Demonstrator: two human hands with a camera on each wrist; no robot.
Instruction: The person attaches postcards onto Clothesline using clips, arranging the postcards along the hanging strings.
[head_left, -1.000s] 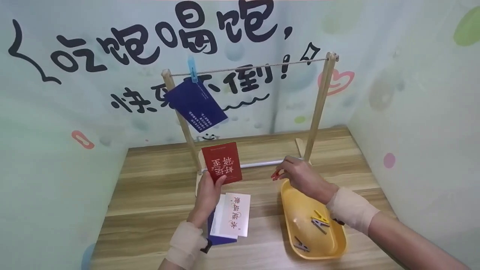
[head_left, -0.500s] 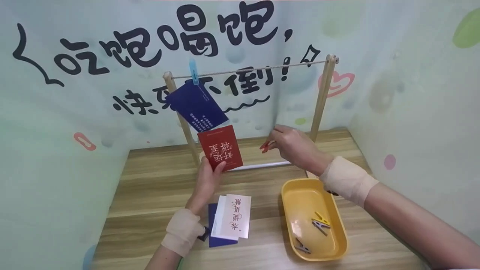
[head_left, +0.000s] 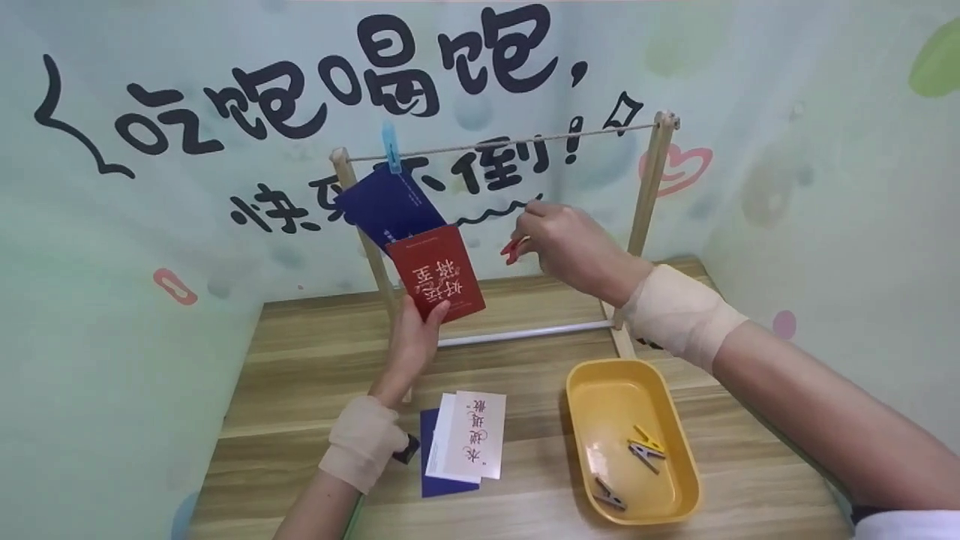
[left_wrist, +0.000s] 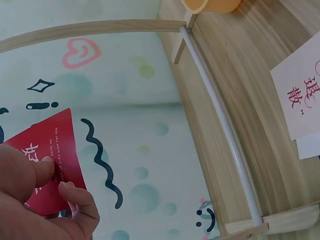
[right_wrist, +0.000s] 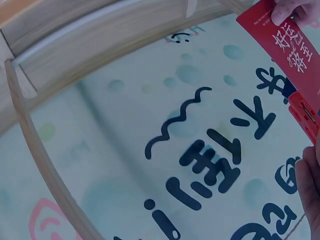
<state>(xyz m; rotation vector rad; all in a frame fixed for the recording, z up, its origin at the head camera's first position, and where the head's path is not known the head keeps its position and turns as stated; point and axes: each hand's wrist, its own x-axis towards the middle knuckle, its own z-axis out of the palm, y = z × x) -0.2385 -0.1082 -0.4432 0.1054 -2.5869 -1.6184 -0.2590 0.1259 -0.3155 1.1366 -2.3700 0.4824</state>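
Observation:
My left hand (head_left: 415,337) pinches a red card (head_left: 437,271) with white characters by its lower edge, thumb on the front. The card is raised off the table and overlaps the hanging blue card (head_left: 390,201) in the head view. To its right, my right hand (head_left: 566,244) pinches a red clothespin (head_left: 511,252) at the fingertips, apart from the red card. A light blue clothespin (head_left: 391,148) holds the blue card on the cord (head_left: 517,141) near the left post. In the right wrist view the red clothespin (right_wrist: 305,116) shows close by the card.
The wooden frame's right post (head_left: 651,187) and white lower bar (head_left: 525,334) stand behind my hands. White cards (head_left: 470,435) lie over a blue card (head_left: 450,489) on the table. A yellow tray (head_left: 576,420) at right holds several clothespins (head_left: 645,448).
Both hands have risen toward the cord, the left with the red card, the right with the red clothespin. The clothespin has also moved left, nearer the card.

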